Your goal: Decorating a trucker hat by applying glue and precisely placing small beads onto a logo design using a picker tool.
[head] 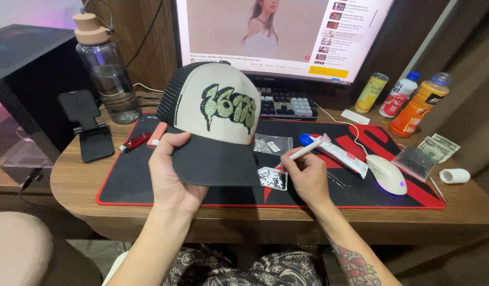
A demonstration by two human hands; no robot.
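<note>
Arms: bare, no sleeves.
Right forearm (353, 262): red and dark flower tattoo.
Legs: dark trousers (244, 267), pale floral print.

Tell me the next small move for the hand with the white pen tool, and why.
Probably dip the pen tip into the small tray of dark stones. The right hand holds the white pen just above that tray, while the left hand holds the cap up by its black brim, its green studded design facing the person. I cannot tell whether the tip already carries a stone.
</note>
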